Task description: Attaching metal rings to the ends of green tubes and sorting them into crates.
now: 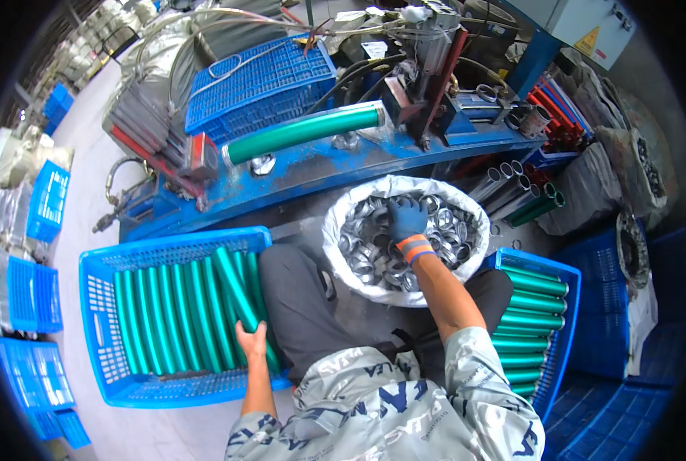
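Observation:
My bare left hand (pixel 251 339) rests on a green tube (pixel 238 296) that lies slanted over several green tubes in the blue crate (pixel 101 330) at my left. My right hand (pixel 407 220), in a blue glove with an orange cuff, reaches down among the metal rings (pixel 366 257) in a white sack (pixel 339 223) in front of me; whether its fingers hold a ring is hidden. Another green tube (pixel 304 132) lies clamped on the blue machine bench (pixel 320 173) beyond the sack.
A second blue crate (pixel 562 323) with green tubes stands at my right. Silver and green tubes (pixel 516 192) lean by the bench. A blue basket (pixel 258 81) sits behind the machine. Stacked blue crates (pixel 28 292) line the far left; dark sacks (pixel 635 177) stand right.

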Demonstrator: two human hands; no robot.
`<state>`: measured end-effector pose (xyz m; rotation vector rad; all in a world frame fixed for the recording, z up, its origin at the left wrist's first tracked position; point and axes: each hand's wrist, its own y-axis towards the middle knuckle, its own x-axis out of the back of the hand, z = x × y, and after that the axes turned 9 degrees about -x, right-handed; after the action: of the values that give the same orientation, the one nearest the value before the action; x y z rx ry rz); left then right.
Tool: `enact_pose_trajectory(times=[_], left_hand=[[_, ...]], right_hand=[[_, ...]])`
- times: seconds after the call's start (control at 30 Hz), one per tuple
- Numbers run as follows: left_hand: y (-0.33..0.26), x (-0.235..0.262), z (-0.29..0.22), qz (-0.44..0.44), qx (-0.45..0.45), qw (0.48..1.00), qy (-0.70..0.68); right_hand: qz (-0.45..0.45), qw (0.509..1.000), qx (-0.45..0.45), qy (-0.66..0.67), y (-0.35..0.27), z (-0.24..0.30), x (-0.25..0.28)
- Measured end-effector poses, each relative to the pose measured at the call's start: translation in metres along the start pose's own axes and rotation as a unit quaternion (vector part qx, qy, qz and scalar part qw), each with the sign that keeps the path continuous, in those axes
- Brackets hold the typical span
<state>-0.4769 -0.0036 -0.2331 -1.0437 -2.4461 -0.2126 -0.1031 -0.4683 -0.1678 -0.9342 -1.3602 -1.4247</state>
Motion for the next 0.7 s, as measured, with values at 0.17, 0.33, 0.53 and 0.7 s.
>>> enact_pose_trajectory(times=[0.17, 0.33, 0.53, 0.7], left_hand=[[0.009, 0.043, -0.058, -0.012, -0.098, 0.989, -0.111], [0.021, 0.047, -0.189, 0.090, -0.178, 0.979, -0.045], [-0.032, 0.012, -0.337, 0.226, -0.362, 0.883, 0.193], [-0.055, 0.015, -0.383, 0.302, -0.435, 0.815, 0.234]], right_hand=[[0.029, 0.989, 0.011, 0.147, -0.031, -0.005, 0.046], [0.162, 0.724, -0.201, 0.639, -0.089, -0.029, 0.061], [0.198, 0.471, -0.234, 0.827, -0.117, -0.006, 0.159], [0.197, 0.598, -0.045, 0.776, -0.121, -0.011, 0.197]])
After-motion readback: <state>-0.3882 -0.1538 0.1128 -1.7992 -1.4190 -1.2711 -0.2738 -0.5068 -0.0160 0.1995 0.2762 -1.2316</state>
